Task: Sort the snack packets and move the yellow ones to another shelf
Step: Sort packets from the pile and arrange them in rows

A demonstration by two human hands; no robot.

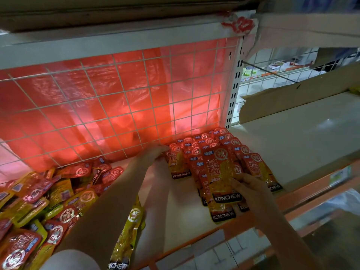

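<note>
Red snack packets lie in neat overlapping rows at the right of the white shelf. My left hand reaches to the back of the rows and grips a red packet in the leftmost row. My right hand holds the front red packet by its lower right corner. A mixed heap of red and yellow packets fills the left of the shelf. One yellow packet lies alone under my left forearm near the front edge.
A white wire grid with a red plastic sheet behind it backs the shelf. An upright post divides it from the right bay, where a cardboard piece lies. The shelf has an orange front edge.
</note>
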